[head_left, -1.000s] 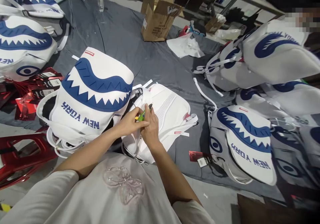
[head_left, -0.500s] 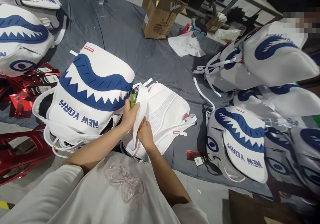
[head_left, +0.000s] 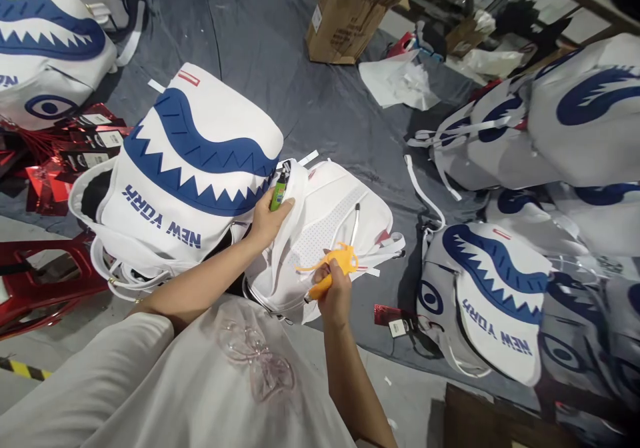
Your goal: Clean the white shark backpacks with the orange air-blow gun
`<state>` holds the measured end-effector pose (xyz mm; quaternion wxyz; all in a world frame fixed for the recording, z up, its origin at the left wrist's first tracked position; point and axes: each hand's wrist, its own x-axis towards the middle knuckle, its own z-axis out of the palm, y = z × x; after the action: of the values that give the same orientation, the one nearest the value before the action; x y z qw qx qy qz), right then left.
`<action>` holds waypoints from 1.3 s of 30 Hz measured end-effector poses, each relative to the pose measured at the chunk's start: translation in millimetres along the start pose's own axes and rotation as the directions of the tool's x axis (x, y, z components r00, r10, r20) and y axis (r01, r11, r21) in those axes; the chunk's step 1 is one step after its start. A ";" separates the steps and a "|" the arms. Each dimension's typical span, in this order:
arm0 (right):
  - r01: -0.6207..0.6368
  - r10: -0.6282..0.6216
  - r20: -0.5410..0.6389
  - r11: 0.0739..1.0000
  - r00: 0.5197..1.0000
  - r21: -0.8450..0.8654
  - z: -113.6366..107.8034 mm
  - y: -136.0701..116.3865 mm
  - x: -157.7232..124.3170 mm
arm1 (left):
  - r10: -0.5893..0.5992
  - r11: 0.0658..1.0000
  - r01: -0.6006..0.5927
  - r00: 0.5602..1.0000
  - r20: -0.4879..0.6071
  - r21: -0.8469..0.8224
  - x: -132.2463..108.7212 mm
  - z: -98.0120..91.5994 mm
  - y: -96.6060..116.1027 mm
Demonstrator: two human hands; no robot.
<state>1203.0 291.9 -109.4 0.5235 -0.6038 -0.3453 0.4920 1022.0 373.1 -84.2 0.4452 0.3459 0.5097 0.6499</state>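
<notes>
My left hand (head_left: 267, 225) is closed around a green lighter (head_left: 279, 193), its metal end pointing up, beside a white shoulder strap (head_left: 290, 225). To its right, my right hand (head_left: 336, 291) grips an orange plastic tool (head_left: 344, 259) with a dark tip; its exact kind is unclear. Both hands are over a white backpack (head_left: 367, 201) lying with its padded, perforated back panel upward. Left of it sits another white backpack (head_left: 220, 125) with a blue toothed-mouth print and "NEW YORK" lettering. Its right edge is close to my left hand.
More printed backpacks stand at left (head_left: 60, 68) and right (head_left: 500, 288). Red hang tags (head_left: 45, 181) lie at left, one tag (head_left: 390, 315) at right. A cardboard box (head_left: 345, 21) and crumpled white paper (head_left: 395, 78) are behind. A red stool (head_left: 45, 288) stands left.
My right hand has moved right, away from the strap and my left hand, bringing the orange tool into full sight. My left hand still holds the lighter. The view has shifted slightly.
</notes>
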 end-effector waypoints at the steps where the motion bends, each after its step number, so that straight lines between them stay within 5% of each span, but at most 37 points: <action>1: 0.100 -0.101 -0.014 0.993 0.995 -0.059 -1.4 -4.5 -7.8 | 0.013 1.000 -0.013 1.000 -0.010 0.016 0.7 0.9 -1.2; 3: 0.312 -0.308 0.047 0.931 0.950 -0.190 -0.8 -12.4 -23.0 | 0.046 0.998 -0.044 0.999 -0.029 0.050 1.9 2.8 -2.9; 5: 0.411 -0.367 0.197 0.868 0.909 -0.279 3.5 -19.1 -36.2 | 0.072 0.994 -0.069 0.997 -0.042 0.080 2.7 4.4 -3.1; 10: 0.273 -0.157 0.289 0.862 0.944 -0.426 16.6 -30.8 -52.4 | 0.085 0.992 -0.085 0.996 0.010 0.096 1.8 6.7 2.1; 15: 0.250 -0.103 0.308 0.836 0.946 -0.488 21.2 -30.0 -55.4 | 0.066 0.990 -0.069 0.997 0.031 0.124 -0.2 7.4 5.8; 39: 0.253 -0.127 0.295 0.860 0.947 -0.442 28.6 -29.5 -60.3 | 0.106 0.988 -0.110 0.993 0.046 0.105 -4.2 3.4 2.8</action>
<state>1161.8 250.3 -65.8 0.3571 -0.6076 -0.5780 0.4114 1026.0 370.1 -80.6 0.4002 0.4093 0.5154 0.6378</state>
